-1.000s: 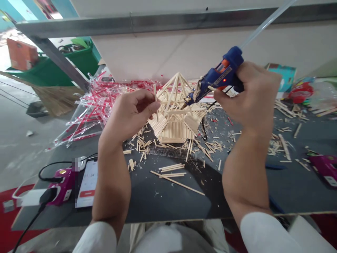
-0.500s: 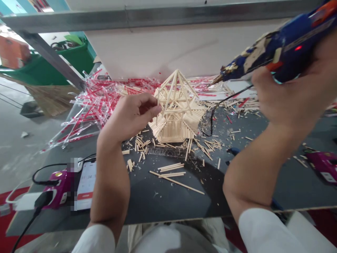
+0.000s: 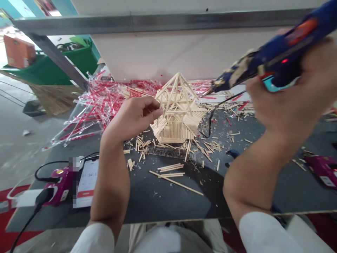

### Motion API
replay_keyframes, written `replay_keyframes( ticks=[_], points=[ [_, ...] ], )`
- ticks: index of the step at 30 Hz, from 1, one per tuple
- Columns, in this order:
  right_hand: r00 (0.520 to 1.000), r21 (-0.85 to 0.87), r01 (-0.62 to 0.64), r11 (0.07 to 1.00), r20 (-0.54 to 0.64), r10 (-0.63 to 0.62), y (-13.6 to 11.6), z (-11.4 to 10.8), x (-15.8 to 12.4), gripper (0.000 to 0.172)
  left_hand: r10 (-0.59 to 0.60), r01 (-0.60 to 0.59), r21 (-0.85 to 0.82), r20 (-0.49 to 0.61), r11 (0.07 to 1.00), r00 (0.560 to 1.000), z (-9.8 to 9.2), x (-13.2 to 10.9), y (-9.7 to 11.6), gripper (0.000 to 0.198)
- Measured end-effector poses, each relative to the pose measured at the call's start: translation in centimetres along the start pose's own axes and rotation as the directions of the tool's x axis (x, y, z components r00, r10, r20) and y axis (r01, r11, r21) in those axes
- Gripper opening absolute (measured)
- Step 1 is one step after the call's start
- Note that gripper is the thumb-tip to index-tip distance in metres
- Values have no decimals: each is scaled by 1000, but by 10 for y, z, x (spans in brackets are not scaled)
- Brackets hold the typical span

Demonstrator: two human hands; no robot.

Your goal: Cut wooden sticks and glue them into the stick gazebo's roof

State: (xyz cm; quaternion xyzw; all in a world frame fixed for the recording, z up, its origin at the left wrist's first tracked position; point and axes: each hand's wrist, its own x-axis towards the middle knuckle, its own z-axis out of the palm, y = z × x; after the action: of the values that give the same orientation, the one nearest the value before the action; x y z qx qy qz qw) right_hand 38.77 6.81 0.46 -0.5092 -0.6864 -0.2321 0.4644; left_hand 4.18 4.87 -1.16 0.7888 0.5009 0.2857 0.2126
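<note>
My right hand [image 3: 292, 95] is wrapped around a blue glue gun [image 3: 265, 59] with a lit red light and a crusted nozzle. Its tip points down and left, just right of a small pavilion-like model [image 3: 172, 131] built of thin wooden sticks, with a pointed open frame on top. At the model's left side, the thumb and fingers of my left hand [image 3: 139, 114] pinch a thin wooden stick [image 3: 158, 121] standing near upright. Whether that stick touches the frame, I cannot tell. Several loose sticks [image 3: 171, 174] lie in front, beyond them a clear ruler [image 3: 168, 151].
Red-and-clear plastic wrappers [image 3: 97, 105] heap at the back left. Stick offcuts litter the dark tabletop [image 3: 158, 203]. A phone [image 3: 88, 182] and a purple power strip [image 3: 59, 184] lie at left, another purple device [image 3: 321, 168] at right. A metal rail [image 3: 163, 24] crosses behind.
The glue gun in my right hand has moved left and slightly down, its nozzle closer to the model's frame. My left hand keeps its pinch beside the model. The view has shifted slightly.
</note>
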Motion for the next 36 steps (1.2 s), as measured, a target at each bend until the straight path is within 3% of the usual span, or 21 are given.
replay_keyframes(
  ticks=[3,5,9,14,16,19,25,31,36],
  points=[
    [991,-86,120,989,65,-115,-27,6,5,47,-16,16,-9,9,1000,1000,-1,-1,1,22],
    [993,-114,112,987,60,-106,-35,7,5,42,-31,31,-21,9,999,999,-1,-1,-1,22],
    [999,-57,48,997,3,-47,-29,2,4,32,-22,22,-34,-5,999,1000,-1,-2,-5,22],
    [991,8,114,993,-76,-113,-16,-5,4,48,-10,10,-6,-7,1000,1000,-1,-2,-2,20],
    [988,23,153,988,-37,-152,-18,-6,6,58,-11,11,8,-16,1000,1000,-1,-2,2,20],
    [991,-32,127,991,41,-126,-28,-2,7,56,-13,13,10,-16,1000,1000,-2,-2,5,21],
    [978,60,198,978,51,-201,-36,15,4,67,0,1,21,-22,1000,1000,-1,0,1,21],
    [978,66,160,985,123,-167,-38,22,3,55,-3,4,25,-6,1000,1000,1,0,-2,23],
    [976,-41,141,989,173,-132,-43,19,4,52,8,-7,57,-13,998,1000,2,1,0,21]
  ],
)
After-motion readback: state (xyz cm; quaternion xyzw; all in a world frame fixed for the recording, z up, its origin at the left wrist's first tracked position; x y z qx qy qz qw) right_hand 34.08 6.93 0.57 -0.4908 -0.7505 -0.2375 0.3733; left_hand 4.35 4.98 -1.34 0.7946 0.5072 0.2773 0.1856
